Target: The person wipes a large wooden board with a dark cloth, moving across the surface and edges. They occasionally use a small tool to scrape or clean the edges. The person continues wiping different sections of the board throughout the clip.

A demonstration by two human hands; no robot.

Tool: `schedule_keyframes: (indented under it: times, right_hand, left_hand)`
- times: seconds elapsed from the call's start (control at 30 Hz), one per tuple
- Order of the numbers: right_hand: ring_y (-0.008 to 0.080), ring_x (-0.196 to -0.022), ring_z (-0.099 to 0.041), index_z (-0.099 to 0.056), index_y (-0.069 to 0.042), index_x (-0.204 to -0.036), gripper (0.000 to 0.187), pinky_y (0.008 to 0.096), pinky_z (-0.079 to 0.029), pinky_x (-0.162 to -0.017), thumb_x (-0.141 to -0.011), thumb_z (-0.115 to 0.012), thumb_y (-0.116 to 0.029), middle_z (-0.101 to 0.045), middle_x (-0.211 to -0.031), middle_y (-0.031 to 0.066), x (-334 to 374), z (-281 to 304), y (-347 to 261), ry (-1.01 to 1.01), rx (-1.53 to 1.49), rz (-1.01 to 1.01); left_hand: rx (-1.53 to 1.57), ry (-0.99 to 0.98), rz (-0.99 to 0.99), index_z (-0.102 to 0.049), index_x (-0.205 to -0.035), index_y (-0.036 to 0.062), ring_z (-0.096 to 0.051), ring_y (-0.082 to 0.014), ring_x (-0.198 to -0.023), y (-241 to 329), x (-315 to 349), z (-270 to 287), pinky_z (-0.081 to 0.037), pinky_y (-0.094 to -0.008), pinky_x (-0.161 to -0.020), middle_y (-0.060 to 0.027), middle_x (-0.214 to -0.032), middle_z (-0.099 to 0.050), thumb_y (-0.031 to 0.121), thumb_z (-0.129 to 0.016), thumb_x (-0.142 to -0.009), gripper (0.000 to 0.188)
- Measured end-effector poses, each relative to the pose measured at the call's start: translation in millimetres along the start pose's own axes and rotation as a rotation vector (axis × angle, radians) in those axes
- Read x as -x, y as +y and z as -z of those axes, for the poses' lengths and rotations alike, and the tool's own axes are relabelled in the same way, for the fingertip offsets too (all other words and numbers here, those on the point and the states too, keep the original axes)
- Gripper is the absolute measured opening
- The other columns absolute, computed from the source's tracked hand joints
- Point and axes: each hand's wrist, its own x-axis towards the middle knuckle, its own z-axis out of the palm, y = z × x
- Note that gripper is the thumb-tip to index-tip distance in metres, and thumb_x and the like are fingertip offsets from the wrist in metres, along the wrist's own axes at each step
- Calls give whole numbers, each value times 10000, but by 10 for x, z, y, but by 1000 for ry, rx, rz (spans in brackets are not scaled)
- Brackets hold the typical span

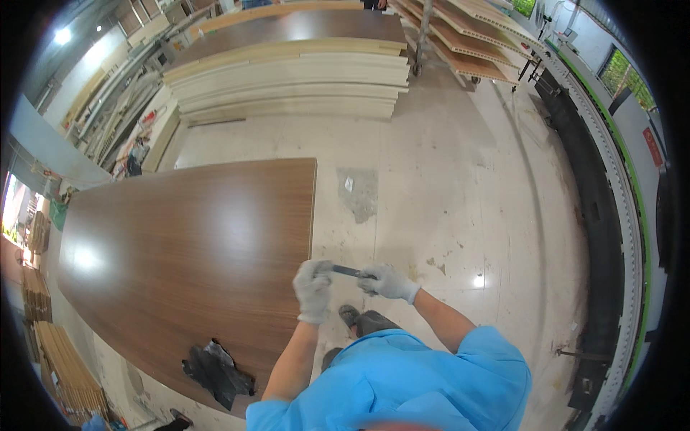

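Observation:
Both of my hands wear pale work gloves and are closed on one dark, narrow bar-shaped tool (346, 271), whose exact kind does not show. My left hand (313, 291) grips its left end, close by the right edge of a large brown wood-grain panel (194, 251). At the tool's other end, my right hand (392, 282) wraps round a dark handle-like part, over the floor. The tool lies nearly level across the gap between my hands. A crumpled black sheet, plastic or cloth (218, 373), rests on the near part of the panel.
A tall stack of pale-edged boards (295, 82) stands ahead, and a rack of panels (467, 61) is at the far right. Along the right runs a long machine with a green edge (624, 144). Bundled brown strips (68, 366) lie at the lower left.

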Motion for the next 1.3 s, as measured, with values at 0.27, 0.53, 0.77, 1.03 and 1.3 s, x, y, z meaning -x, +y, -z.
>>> schedule_keyframes:
  times: [0.27, 0.53, 0.77, 1.03, 1.3]
  right_hand:
    - [193, -782, -678, -691, -35, -1089, 374, 335, -557, -758, -981, -608, -384, -714, -901, 89, 644, 764, 483, 104, 161, 230]
    - [302, -1001, -677, -724, -191, -1094, 347, 448, -535, -819, -862, -703, -448, -706, -1012, 69, 380, -14, 814, 524, 983, 30]
    - [298, -854, -673, -692, -131, -876, 200, 408, -530, -699, -790, -703, -311, -690, -896, 94, 617, -1392, -524, 202, 949, 874]
    - [345, -797, -665, -680, -86, -953, 121, 443, -513, -711, -856, -658, -154, -678, -832, 138, 750, -2000, -455, 172, 765, 778]
    - [270, -734, -650, -646, -53, -943, 105, 387, -494, -668, -874, -718, -88, -669, -824, 115, 396, -1886, -543, 191, 559, 599]
  left_hand:
    - [52, 214, 217, -593, -805, 54, -447, -43, -551, 11, 364, 862, -385, -219, -487, 38, -668, -506, 239, -645, -1013, 283]
    - [38, 198, 391, -601, -781, 74, -448, -40, -532, -70, 1017, 829, -372, -223, -466, 45, -659, -512, 245, -666, -997, 283]
    - [270, 201, 448, -620, -772, 76, -466, -60, -512, -166, 1653, 811, -380, -234, -450, 19, -647, -531, 251, -673, -982, 278]
    - [-410, 304, -2, -694, -896, 52, -631, -218, -778, -21, 2260, 1468, -491, -375, -687, -85, -826, -657, 484, -682, -927, 433]
    - [-1245, 769, 316, -526, -1446, 252, -250, -514, -1456, -82, 1915, 3177, -149, -677, -1168, -246, -1593, -288, 820, -625, -725, 923]
